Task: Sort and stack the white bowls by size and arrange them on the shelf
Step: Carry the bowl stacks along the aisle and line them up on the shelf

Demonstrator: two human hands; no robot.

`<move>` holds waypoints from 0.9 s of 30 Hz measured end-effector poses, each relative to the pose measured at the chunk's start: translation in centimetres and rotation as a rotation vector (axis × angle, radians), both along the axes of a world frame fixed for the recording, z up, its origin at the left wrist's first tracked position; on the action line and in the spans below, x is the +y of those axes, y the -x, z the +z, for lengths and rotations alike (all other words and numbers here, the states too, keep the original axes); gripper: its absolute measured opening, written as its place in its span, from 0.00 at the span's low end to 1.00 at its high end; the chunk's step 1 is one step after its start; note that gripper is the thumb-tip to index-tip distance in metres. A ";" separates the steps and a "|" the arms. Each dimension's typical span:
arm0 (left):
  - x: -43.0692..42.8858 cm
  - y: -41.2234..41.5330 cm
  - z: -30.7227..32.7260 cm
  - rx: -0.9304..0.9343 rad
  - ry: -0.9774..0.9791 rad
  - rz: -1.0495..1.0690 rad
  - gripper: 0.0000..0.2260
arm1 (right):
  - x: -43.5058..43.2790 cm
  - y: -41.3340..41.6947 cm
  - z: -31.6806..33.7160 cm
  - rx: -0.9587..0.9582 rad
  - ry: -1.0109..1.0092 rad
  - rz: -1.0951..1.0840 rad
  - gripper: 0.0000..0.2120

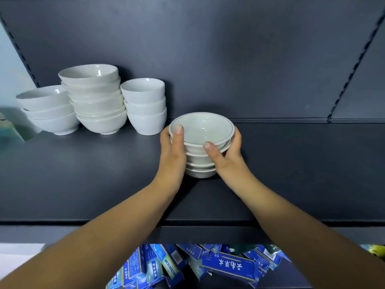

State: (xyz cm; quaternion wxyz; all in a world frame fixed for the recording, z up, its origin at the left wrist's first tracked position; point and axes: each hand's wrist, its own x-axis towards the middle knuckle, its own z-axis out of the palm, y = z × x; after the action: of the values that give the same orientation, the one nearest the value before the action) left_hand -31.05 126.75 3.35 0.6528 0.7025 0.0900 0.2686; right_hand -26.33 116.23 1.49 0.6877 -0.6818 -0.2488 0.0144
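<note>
A stack of several small white bowls with a thin dark rim line (201, 130) stands on the dark shelf (83, 174), near its middle. My left hand (173, 151) grips the stack's left side, thumb over the top bowl's rim. My right hand (226, 152) grips the right side, thumb on the front rim. To the left stand three more stacks of plain white bowls: a low wide stack (49, 110) at far left, a taller stack of several wide bowls (95, 99), and three narrow deep bowls (145, 106).
The shelf's dark back panel (208, 49) rises behind the bowls, with slotted uprights at left and right. Below the shelf's front edge lies a pile of blue boxes (208, 265). A blurred greenish item (10, 130) sits at the far left edge.
</note>
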 end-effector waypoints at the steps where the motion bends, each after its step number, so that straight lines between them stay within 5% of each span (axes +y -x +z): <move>1: 0.5 -0.1 -0.3 -0.013 -0.032 -0.053 0.35 | -0.1 -0.1 0.0 -0.004 0.014 0.009 0.44; 7: 5.0 2.1 -2.1 0.056 -0.290 -0.438 0.35 | -3.8 -0.9 -0.7 -0.035 0.257 0.157 0.58; 12: 6.5 1.7 -2.7 0.195 -0.538 -0.432 0.33 | -4.1 -1.9 -1.3 -0.027 0.370 0.212 0.51; 21: 8.0 -3.3 -2.2 0.244 -0.474 -0.336 0.23 | -1.4 -6.4 -0.5 0.011 0.349 0.204 0.31; 27: 8.3 -6.7 -2.4 0.301 -0.404 -0.191 0.15 | 0.8 -10.2 -0.2 0.026 0.323 0.175 0.27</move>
State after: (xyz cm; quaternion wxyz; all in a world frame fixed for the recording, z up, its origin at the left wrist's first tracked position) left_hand -24.37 135.10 0.97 0.5011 0.8559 0.0638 0.1109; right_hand -16.12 117.03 1.33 0.5686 -0.7589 -0.2928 0.1230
